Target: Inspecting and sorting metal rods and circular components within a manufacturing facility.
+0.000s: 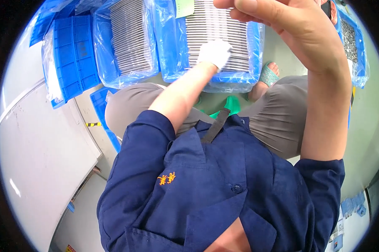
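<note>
My left hand, in a white glove, rests over a row of thin metal rods in a blue bin lined with clear plastic. Its fingers point down onto the rods and blur into the glove's white, so their grip is hard to make out. Bare and raised close to the camera, my right hand is partly cut off by the top edge. The fingers that show are loosely bent and apart, with nothing visible in them. A pale green paper slip lies on the rods' far left corner.
Left of it stands another plastic-lined blue bin with similar rods. Blue crates sit further left, beside a white panel. At far right is a blue bin of small metal parts. A green seat shows between my legs.
</note>
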The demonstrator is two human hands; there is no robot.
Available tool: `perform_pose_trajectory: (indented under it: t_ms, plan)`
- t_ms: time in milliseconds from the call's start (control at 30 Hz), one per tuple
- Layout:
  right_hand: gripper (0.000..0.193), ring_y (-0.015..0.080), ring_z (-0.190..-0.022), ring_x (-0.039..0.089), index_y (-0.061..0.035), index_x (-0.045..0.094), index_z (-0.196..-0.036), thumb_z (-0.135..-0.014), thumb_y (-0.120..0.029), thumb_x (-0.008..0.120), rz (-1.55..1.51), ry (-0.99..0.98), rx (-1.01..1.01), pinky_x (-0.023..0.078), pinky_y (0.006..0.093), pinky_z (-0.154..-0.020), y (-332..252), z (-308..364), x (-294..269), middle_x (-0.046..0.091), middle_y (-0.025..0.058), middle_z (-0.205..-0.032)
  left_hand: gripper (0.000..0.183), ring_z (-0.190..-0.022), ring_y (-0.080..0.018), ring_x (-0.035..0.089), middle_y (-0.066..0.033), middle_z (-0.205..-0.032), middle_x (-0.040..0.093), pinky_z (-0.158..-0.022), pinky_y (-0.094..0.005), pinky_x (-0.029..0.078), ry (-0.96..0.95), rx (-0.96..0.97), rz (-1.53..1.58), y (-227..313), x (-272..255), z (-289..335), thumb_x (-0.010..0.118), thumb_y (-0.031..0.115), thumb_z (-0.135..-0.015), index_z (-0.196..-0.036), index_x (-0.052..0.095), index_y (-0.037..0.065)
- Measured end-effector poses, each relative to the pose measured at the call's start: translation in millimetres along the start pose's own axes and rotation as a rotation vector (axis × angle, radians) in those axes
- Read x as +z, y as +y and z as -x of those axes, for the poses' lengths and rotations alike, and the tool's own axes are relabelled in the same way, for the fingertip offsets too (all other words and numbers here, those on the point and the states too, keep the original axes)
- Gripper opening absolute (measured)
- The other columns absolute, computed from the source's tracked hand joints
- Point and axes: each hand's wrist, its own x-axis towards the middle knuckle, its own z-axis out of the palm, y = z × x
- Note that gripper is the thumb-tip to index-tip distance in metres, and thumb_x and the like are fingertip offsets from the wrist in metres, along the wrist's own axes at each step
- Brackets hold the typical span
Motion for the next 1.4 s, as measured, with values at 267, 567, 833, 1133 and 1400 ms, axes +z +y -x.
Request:
perform_pose_trajectory:
  t_ms: [267,567,833,1133,1400]
  plan:
    - [0.036,0.0150,-0.085,0.062,-0.0015,0.057,-0.114,-0.085,-0.021,0.067,0.093,-0.020,-0.034,0.048,0.0267,-0.076,-5,9,-7,0.066,0.0112,-0.090,0.025,-0.099,-0.0288,0.058,-0.0119,-0.103,0.063,-0.089,-0.0372,0.044,-0.062,0.060,0.138,-33,13,7,0.062,0.023,-0.077,-0.101,0.067,0.015]
    - [0.037,0.0145,-0.085,0.062,-0.0009,0.056,-0.115,-0.084,-0.020,0.068,0.027,-0.090,-0.003,0.048,0.0251,-0.075,-5,10,-15,0.066,0.0120,-0.093,0.031,-0.101,-0.0309,0.058,-0.0133,-0.106,0.063,-0.088,-0.0390,0.046,0.056,-0.070,0.151,-55,-9,12,0.054,0.030,-0.081,-0.105,0.065,0.013]
    - [0.038,0.0144,-0.086,0.061,-0.0010,0.056,-0.115,-0.084,-0.020,0.068,0.140,-0.119,-0.070,0.047,0.0254,-0.076,18,18,-20,0.066,0.0120,-0.094,0.034,-0.090,-0.0309,0.064,-0.0170,-0.089,0.068,-0.084,-0.0390,0.047,-0.531,-0.477,0.056,-99,-10,29,0.047,0.026,-0.082,-0.095,0.067,0.002]
    - [0.038,0.0144,-0.086,0.061,-0.0012,0.056,-0.115,-0.084,-0.020,0.068,0.184,-0.112,-0.101,0.047,0.0258,-0.077,27,13,-15,0.066,0.0119,-0.095,0.042,-0.108,-0.0352,0.057,-0.0250,-0.109,0.061,-0.091,-0.0390,0.044,-0.610,-0.344,0.033,-125,18,24,0.049,0.029,-0.081,-0.104,0.064,-0.003]
    - [0.039,0.0144,-0.087,0.061,-0.0014,0.055,-0.116,-0.084,-0.020,0.068,0.201,-0.105,-0.098,0.047,0.0261,-0.078,28,13,-12,0.066,0.0119,-0.095,0.033,-0.087,-0.0283,0.063,-0.0137,-0.091,0.067,-0.080,-0.0371,0.048,-0.582,-0.469,0.253,-64,-52,42,0.054,0.032,-0.082,-0.090,0.065,0.002]
